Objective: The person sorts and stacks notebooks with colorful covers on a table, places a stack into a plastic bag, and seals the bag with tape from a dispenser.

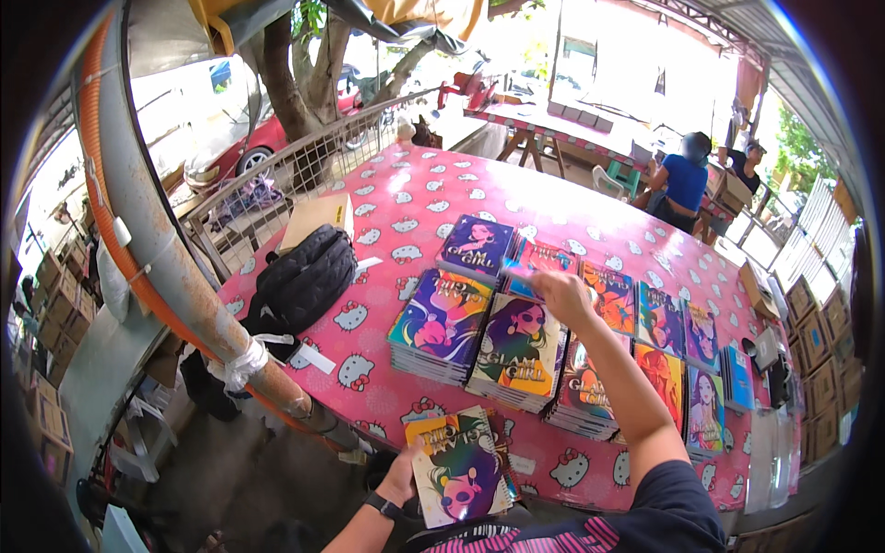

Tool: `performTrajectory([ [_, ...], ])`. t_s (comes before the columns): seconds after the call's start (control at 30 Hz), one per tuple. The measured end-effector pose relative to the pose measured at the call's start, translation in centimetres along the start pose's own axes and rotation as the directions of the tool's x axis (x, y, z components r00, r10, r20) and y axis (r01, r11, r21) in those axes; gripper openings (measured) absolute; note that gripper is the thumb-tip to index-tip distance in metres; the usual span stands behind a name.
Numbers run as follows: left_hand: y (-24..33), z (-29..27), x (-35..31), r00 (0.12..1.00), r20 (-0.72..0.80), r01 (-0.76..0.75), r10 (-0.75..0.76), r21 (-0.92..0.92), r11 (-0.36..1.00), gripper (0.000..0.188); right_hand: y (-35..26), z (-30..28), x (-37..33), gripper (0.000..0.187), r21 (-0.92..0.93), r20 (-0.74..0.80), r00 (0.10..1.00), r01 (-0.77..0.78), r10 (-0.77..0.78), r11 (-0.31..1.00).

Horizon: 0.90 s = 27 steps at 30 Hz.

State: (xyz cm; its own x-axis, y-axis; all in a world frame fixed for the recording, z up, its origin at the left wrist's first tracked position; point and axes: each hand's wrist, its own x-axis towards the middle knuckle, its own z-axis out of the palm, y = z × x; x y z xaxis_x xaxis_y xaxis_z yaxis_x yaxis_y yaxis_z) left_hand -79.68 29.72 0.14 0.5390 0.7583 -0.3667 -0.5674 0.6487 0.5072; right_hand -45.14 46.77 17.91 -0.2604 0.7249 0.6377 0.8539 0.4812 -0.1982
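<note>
My left hand (403, 477), a dark watch on its wrist, grips a small bundle of spiral-bound notebooks (459, 470) near my body; the top cover shows a face upside down. My right arm stretches over the table to the back row of stacks. There my right hand (564, 297) has its fingers closed at the edge of a blurred bluish notebook (518, 269). Nearest to it are the purple-covered stack (477, 244), a stack with a sunglasses cover (516, 341) and an orange-covered stack (608, 297).
More notebook stacks (440, 315) stand in two rows on the pink patterned table (387, 203). A black quilted bag (307, 276) and cardboard box (318, 219) lie at left, beside a rusty pole (198, 309). People (684, 184) work at the far right; cartons (820, 341) are piled on the right.
</note>
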Motion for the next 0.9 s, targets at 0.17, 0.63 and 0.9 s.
performTrajectory([
  [0.17,2.9,3.0,-1.7,0.966,0.235,0.122,-0.106,-0.056,0.991,0.066,-13.7,-3.6,-4.2,0.048,0.350,0.849,0.461,-0.124,-0.258,0.929],
  [0.63,3.0,1.6,-1.6,0.995,0.090,0.060,-0.051,-0.102,0.993,0.065,-16.4,-2.7,-6.9,0.021,0.617,0.644,0.630,-0.092,-0.434,0.781],
  [0.9,1.2,1.0,-0.3,0.976,-0.212,0.098,-0.052,0.215,0.972,0.035,3.2,15.0,5.8,0.063,-0.317,0.184,0.923,-0.270,0.338,0.909],
])
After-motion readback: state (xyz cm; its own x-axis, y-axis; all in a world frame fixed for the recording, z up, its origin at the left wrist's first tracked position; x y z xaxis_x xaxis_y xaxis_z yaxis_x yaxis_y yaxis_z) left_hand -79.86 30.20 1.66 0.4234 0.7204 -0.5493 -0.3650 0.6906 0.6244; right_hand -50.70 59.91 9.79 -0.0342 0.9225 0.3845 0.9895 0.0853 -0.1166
